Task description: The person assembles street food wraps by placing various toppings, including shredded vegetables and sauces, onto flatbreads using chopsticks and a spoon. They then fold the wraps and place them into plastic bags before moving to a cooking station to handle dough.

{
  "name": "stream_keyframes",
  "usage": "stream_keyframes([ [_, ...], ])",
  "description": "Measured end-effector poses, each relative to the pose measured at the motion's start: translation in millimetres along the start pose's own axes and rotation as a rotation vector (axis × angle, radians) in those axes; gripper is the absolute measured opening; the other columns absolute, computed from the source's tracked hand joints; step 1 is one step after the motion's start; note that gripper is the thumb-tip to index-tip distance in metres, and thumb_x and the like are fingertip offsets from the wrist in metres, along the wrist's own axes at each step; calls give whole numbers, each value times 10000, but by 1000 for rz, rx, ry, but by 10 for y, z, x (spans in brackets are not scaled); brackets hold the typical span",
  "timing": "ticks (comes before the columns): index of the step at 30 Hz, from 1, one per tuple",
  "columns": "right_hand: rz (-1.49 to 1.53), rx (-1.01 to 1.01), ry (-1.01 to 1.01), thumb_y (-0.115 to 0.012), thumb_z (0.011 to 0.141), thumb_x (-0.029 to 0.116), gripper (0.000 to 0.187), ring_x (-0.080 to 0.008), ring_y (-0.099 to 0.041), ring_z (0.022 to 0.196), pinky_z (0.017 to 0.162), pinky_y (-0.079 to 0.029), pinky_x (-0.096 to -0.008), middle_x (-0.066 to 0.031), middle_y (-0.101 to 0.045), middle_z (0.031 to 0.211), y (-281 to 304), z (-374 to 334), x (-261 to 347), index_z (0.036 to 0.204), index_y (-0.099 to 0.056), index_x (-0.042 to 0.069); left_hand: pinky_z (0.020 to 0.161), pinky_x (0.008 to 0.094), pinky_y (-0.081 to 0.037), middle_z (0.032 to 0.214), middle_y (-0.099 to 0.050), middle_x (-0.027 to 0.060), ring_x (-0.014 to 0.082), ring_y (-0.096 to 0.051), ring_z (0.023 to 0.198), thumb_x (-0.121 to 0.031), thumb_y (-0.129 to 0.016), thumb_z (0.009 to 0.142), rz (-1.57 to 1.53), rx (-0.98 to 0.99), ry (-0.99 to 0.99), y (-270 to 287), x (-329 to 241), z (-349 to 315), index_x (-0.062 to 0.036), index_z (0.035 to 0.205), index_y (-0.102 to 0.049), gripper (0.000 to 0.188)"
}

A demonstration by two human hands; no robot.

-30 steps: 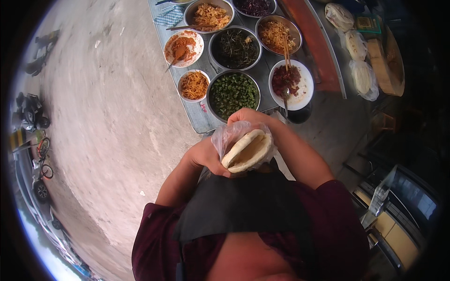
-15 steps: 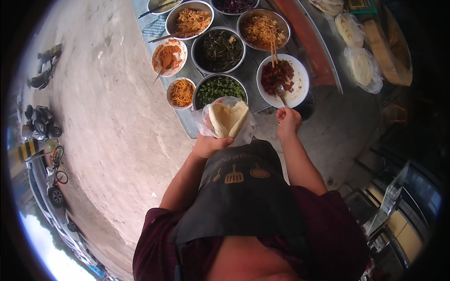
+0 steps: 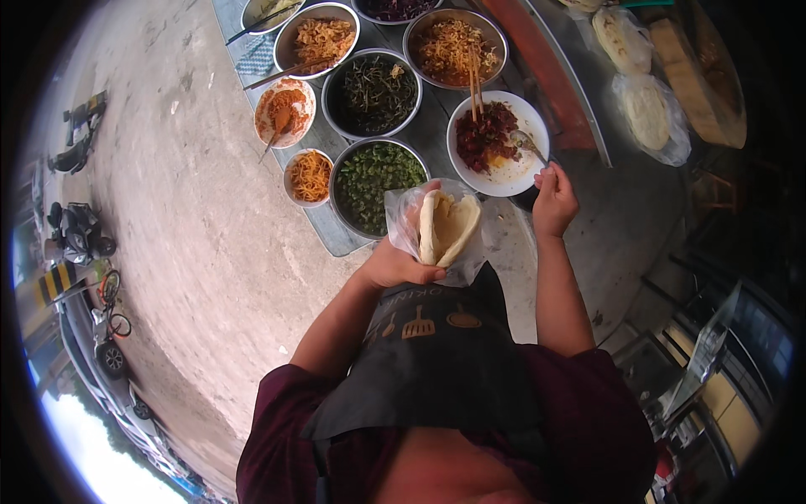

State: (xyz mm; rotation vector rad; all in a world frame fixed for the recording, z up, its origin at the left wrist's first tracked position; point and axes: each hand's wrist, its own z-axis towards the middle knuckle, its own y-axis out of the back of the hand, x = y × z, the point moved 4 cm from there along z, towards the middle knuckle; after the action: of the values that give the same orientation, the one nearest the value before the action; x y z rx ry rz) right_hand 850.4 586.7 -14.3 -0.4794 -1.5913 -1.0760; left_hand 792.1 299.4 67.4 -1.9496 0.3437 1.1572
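Observation:
My left hand [image 3: 405, 262] is closed round a split flatbread [image 3: 451, 225] in a clear plastic bag [image 3: 405, 212]. The bread's opening faces up, and I see no filling in it. My right hand [image 3: 555, 202] grips the handle of a metal spoon [image 3: 530, 146]. The spoon's bowl end lies in a white bowl [image 3: 512, 178], beside dark red chopped food [image 3: 484, 139]. A pair of wooden chopsticks [image 3: 476, 84] stands in the same food. Just left of the bread is a metal bowl of chopped greens [image 3: 378, 181].
On the grey table [image 3: 340, 239] are several more bowls, among them dark strips [image 3: 374, 91], shredded orange food [image 3: 311, 176] and red paste [image 3: 285, 113]. Bagged flatbreads [image 3: 645, 113] lie at the right by a wooden board [image 3: 697, 88]. Parked vehicles [image 3: 105, 353] stand far left.
The spoon has swung toward the bowl's right side, and my right hand has shifted right with it. My left hand has brought the bagged flatbread rightward, closer to the white bowl.

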Motion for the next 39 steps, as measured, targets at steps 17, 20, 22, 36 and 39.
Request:
stream_keyframes([
  [17,624,184,-729,-592,922,65,219,-223,-667,735,694,-583,-325,-145,-660,863,-267,90,-298,1090,-595,-75,1090,458,-297,1334,-448,238,414,-418,1256,-222,-816,523,891,-368,-309,373,190,575,89,1437,-260,1114],
  [20,603,151,-669,-597,924,69,227,-218,-668,734,694,-583,-329,-143,-664,872,-63,83,-70,1097,-598,-78,1087,479,-290,1339,-439,255,438,-407,1251,-219,-805,519,944,-341,-377,344,195,703,88,1441,-258,1116],
  [22,573,140,-596,-597,930,76,231,-213,-668,729,688,-584,-327,-143,-667,874,88,28,225,1099,-603,-81,1080,484,-295,1351,-426,256,440,-396,1253,-223,-807,529,1002,-324,-386,257,105,762,67,1464,-226,1139],
  [36,72,51,73,-606,937,60,214,-170,-692,731,706,-556,-269,-125,-702,851,290,-277,781,1107,-661,-57,1096,363,-321,1357,-445,145,257,-438,1262,-217,-846,601,925,-371,-358,195,293,689,24,1439,-248,1057],
  [39,-244,89,159,-574,955,86,230,-144,-684,722,687,-557,-262,-104,-708,879,132,17,176,1107,-659,-64,1095,361,-321,1359,-441,152,256,-439,1260,-230,-858,611,929,-387,-298,254,324,539,28,1439,-240,1065],
])
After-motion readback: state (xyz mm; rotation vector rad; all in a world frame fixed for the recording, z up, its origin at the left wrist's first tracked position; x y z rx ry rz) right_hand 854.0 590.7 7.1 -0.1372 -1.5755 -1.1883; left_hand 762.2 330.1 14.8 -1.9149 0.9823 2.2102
